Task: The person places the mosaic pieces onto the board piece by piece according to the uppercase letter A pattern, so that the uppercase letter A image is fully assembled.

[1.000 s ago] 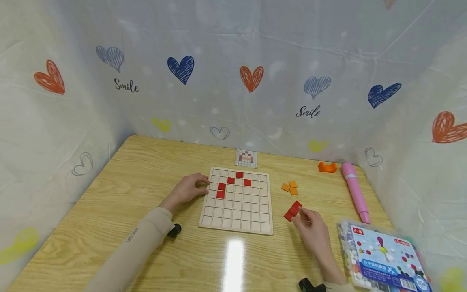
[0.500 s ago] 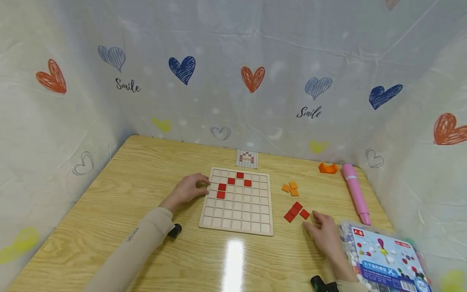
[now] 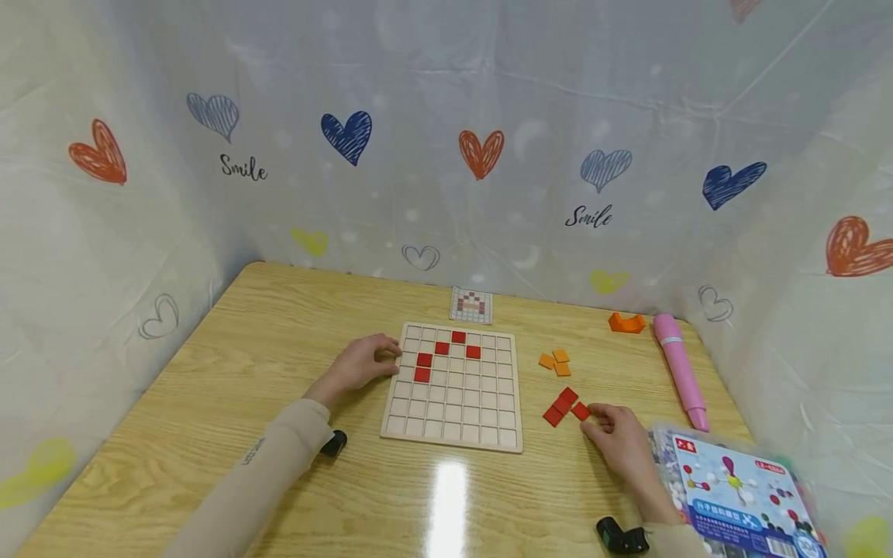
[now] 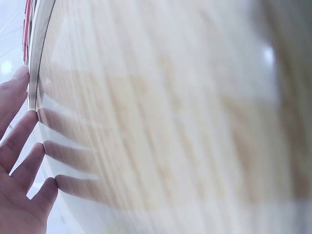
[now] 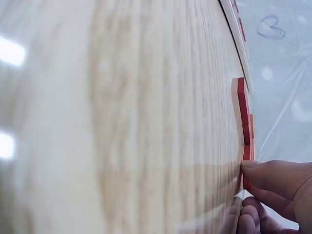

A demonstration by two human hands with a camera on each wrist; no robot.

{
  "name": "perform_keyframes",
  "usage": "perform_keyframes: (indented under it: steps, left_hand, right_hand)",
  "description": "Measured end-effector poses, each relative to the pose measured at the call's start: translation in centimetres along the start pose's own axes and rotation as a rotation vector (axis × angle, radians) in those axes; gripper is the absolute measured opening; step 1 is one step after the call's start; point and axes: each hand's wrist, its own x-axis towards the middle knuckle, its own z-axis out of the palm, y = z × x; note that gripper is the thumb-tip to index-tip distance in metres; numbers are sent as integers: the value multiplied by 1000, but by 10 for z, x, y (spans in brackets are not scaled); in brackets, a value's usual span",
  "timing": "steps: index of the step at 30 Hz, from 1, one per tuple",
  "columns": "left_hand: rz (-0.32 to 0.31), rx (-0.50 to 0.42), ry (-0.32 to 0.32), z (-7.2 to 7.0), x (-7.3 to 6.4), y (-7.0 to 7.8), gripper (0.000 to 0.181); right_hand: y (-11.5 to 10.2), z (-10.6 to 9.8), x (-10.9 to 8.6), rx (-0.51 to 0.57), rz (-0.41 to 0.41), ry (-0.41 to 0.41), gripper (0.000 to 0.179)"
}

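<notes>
A wooden grid board lies on the table with several red square tiles in its upper cells. At the board's left edge rests my left hand, its fingers loosely spread; in the left wrist view, fingertips stand on the table beside the board's rim. To the right of the board, my right hand pinches a single red tile by its edges between thumb and finger. Just left of it lies a row of red tiles. In the right wrist view the thumb partly hides the pinched tile.
Three orange tiles lie beyond the red ones. Behind the board is a small pattern card. On the right are an orange holder, a pink microphone-shaped stick and a clear box of model parts.
My right hand drew one red tile rightward off the row and let go of it. Its fingers have since come back onto that tile. The left hand has stayed put.
</notes>
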Motion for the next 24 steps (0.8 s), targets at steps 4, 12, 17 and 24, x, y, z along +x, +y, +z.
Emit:
perform_keyframes:
  steps: [4,12,17,24]
  left_hand:
    - [6,-1,4,1,0,-1,27]
    - [8,-8,8,1,-1,-1,28]
    - [17,-10,6,0,-2,0,27]
    - [16,-15,8,-2,-4,5,28]
  right_hand:
    - [0,-1,1,-7,2,-1,33]
    - [-2,-1,4,-7,31,-36,39]
    - [0,-1,4,-10,23,-17,33]
    - [1,-2,7,-35,-39,-14,40]
